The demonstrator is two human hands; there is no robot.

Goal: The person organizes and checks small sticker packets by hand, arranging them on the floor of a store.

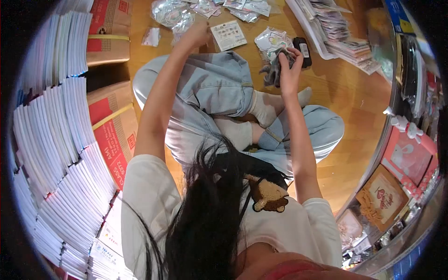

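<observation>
My left hand (199,35) reaches over the floor beside a square card of small stickers (228,35). Its fingers are partly hidden and too small to make out. Close to its left lies a heap of clear plastic packets (173,15). My right hand (290,70) is closed on a dark grey, crumpled soft item (272,74), held above my foot; its exact kind does not show. Just beyond the right hand are a clear bag of colourful stickers (271,41) and a black object with a white label (304,50).
Stacks of white booklets (60,121) and red-brown cartons (112,126) line the left. At the upper right, a white tray (310,30) holds packets. A shelf with a pink box (407,156) and packaged goods curves along the right. My crossed legs (205,84) rest on the wooden floor (357,98).
</observation>
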